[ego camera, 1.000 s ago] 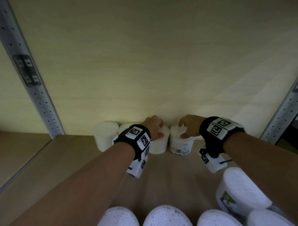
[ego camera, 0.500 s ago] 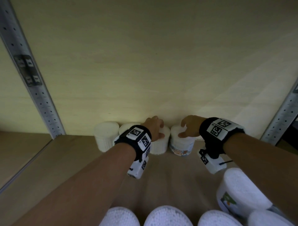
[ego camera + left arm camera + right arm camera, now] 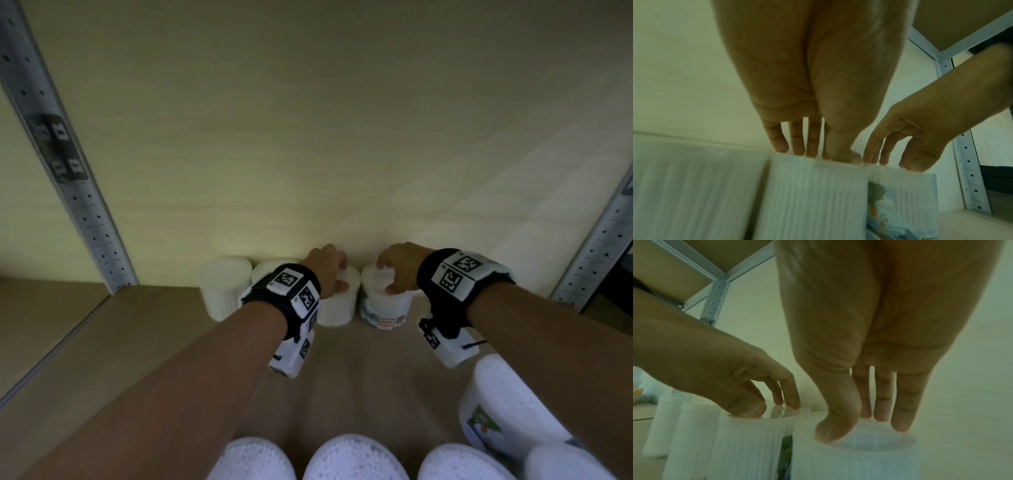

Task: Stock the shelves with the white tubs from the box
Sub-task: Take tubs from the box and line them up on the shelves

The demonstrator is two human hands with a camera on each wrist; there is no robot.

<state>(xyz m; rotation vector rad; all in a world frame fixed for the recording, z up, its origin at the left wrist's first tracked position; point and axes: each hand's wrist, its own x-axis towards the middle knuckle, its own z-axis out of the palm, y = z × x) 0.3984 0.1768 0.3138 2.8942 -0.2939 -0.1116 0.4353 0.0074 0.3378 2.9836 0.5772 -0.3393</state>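
Several white tubs stand in a row at the back of the wooden shelf (image 3: pixel 137 342). My left hand (image 3: pixel 337 274) rests its fingertips on the lid of a plain ribbed tub (image 3: pixel 337 310). The left wrist view shows those fingers (image 3: pixel 797 146) straight, with their tips on that tub's (image 3: pixel 813 194) top rim. My right hand (image 3: pixel 388 274) touches the lid of the neighbouring tub with the picture label (image 3: pixel 383 310). In the right wrist view, thumb and fingertips (image 3: pixel 882 415) sit on its clear lid (image 3: pixel 869 444). Neither hand wraps round a tub's side.
Two more white tubs (image 3: pixel 224 291) stand left of my left hand against the back wall. Several white tubs (image 3: pixel 354 457) fill the near edge, one taller (image 3: pixel 507 404) under my right forearm. Perforated metal uprights (image 3: pixel 68 171) (image 3: pixel 599 246) flank the bay.
Both hands stay on the same two tubs. The right hand's fingers have shifted from spread over the lid to tips standing on it. The tubs have barely moved.
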